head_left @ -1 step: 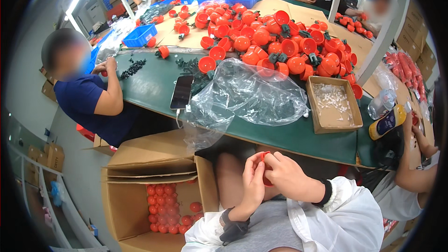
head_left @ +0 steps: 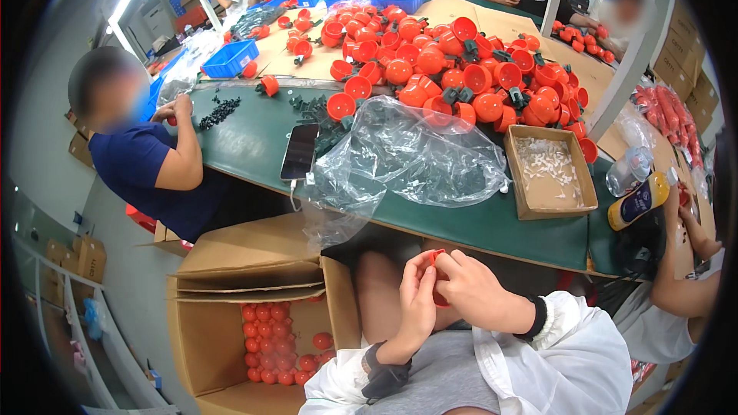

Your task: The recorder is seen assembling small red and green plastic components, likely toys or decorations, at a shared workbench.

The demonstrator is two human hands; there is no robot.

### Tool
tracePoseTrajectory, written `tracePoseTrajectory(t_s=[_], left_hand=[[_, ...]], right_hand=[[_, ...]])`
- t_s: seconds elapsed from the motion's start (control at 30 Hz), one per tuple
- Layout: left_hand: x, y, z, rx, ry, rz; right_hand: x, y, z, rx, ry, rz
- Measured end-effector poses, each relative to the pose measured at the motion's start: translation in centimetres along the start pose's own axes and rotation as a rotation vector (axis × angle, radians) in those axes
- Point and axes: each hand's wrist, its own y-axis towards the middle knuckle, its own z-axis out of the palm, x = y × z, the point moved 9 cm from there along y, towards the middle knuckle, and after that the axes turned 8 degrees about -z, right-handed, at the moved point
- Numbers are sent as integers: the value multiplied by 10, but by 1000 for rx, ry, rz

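Above my lap, my left hand (head_left: 416, 303) and my right hand (head_left: 478, 286) are closed together around a red plastic cup-shaped part (head_left: 440, 300). Fingers cover most of it; only bits of red show between them. On the green table ahead lies a crumpled clear plastic bag (head_left: 419, 157). Beyond the bag rises a big heap of red cup-shaped parts (head_left: 487, 107), many with dark green fittings. To my lower left, an open cardboard carton (head_left: 196, 350) holds rows of red round pieces (head_left: 267, 342).
A shallow cardboard box (head_left: 555, 213) of small white pieces sits near the table edge, beside a yellow bottle (head_left: 638, 201) and a clear bottle (head_left: 629, 171). A phone (head_left: 300, 152) with a cable lies left of the bag. Co-workers sit around the table.
My hands and the red part stay in place. At the far right, a co-worker's hand has shifted slightly near the red parts there.
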Motion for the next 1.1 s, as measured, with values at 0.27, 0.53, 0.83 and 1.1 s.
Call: tracePoseTrajectory(t_s=[0.27,0.53,0.83,1.1], left_hand=[[-12,-3,-4,-18,73,33],[-21,-10,3,-13,189,117],[-20,-7,5,1,167,139],[-26,-11,9,-33,283,221]], right_hand=[[-33,-8,-33,-221,514,219],[-46,-15,-44,-339,492,332],[-49,-14,-45,-336,490,337],[-49,-13,-44,-361,467,362]])
